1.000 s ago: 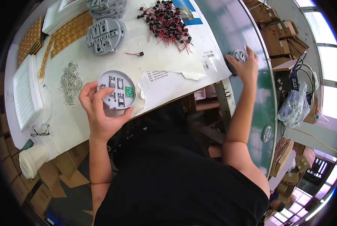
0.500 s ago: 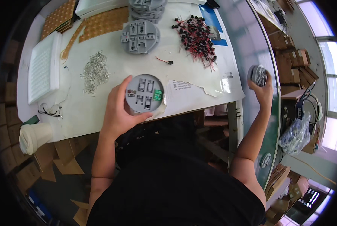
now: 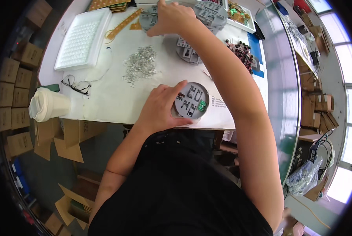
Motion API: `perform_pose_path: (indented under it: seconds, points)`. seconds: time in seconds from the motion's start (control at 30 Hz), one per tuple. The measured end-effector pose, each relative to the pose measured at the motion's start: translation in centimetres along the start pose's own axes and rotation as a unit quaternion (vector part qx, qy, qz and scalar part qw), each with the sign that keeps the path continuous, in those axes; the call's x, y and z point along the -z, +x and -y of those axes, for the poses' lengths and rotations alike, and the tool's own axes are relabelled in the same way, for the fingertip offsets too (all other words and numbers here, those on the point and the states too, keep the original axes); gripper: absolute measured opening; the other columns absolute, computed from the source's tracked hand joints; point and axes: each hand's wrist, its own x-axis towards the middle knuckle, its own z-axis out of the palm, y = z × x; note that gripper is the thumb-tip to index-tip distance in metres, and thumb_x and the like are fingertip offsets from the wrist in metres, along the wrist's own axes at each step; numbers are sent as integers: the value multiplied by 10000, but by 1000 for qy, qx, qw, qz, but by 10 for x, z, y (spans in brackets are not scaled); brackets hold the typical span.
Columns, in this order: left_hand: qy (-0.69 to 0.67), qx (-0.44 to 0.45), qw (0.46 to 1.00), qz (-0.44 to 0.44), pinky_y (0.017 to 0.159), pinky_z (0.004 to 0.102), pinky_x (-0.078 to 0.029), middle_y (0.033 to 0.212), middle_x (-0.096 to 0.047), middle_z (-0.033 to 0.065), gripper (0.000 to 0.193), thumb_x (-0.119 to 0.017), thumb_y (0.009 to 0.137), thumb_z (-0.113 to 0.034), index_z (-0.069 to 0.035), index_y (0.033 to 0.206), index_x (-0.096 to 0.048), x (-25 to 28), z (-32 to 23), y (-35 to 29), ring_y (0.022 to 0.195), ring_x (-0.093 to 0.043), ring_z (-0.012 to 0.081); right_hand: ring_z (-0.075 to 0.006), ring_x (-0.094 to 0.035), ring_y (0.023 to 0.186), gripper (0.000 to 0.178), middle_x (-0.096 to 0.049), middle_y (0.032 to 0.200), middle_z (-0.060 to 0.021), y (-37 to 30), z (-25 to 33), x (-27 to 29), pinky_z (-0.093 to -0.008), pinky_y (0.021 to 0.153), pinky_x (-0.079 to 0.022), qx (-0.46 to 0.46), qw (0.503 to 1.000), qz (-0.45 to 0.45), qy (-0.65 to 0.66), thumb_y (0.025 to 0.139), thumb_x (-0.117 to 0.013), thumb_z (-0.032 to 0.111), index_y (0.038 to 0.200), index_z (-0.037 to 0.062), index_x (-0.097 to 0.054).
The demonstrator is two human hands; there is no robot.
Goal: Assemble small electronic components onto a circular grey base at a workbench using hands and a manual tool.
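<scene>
A round grey fixture disc (image 3: pixel 190 96) with several slots and a small green circuit board (image 3: pixel 201 106) is at the table's front edge. My left hand (image 3: pixel 160 106) is closed around its left side, thumb below and fingers above. At the back of the table my right hand (image 3: pixel 174 17) reaches across and grips another grey disc (image 3: pixel 147 19), its thumb at the near edge. Right of that hand stands a stack of similar grey discs (image 3: pixel 212 15). A slotted grey disc (image 3: pixel 187 52) lies in front of the stack, partly hidden by my right forearm.
A pile of metal pins (image 3: pixel 141 65) lies mid-table, left of a heap of black parts with red wires (image 3: pixel 241 55). A white tray (image 3: pixel 83 39), eyeglasses (image 3: pixel 77 84) and a lidded cream cup (image 3: pixel 48 104) are at the left. Another tray (image 3: pixel 239 15) holds small green parts.
My right hand has swung from the glass surface at the right, where it held grey discs, to the back of the table. My left hand still holds its disc; the view has shifted.
</scene>
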Motion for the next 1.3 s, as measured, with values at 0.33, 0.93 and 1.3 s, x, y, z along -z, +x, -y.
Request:
perform_pose_path:
  seconds: [0.33, 0.93, 1.3]
  points:
    - [-37, -27, 999, -17, 999, 439, -483, 1138, -692, 78, 1097, -978, 640, -446, -86, 1561, -502, 1, 8, -4, 1097, -617, 302, -460, -677, 1205, 1018, -665, 1312, -334, 1, 16, -8, -475, 1004, -575, -20, 997, -74, -5, 824, -802, 618, 1438, -129, -482]
    - [-40, 31, 997, -55, 894, 414, -540, 1051, -713, 92, 1091, -1030, 568, -472, -49, 1458, -561, -30, -9, 5, 932, -680, 271, -384, -669, 681, 234, -662, 706, -162, -274, -24, -42, -468, 584, -507, -52, 993, 1, 108, 1017, -692, 241, 876, 54, -697]
    - [-47, 20, 997, -56, 878, 395, -529, 1015, -704, 61, 1093, -1035, 564, -463, -58, 1466, -569, -30, -4, 6, 928, -673, 241, -412, -627, 644, 269, -640, 686, -157, -266, -28, -61, -498, 576, -478, -41, 986, 19, 159, 1002, -702, 214, 811, 48, -610]
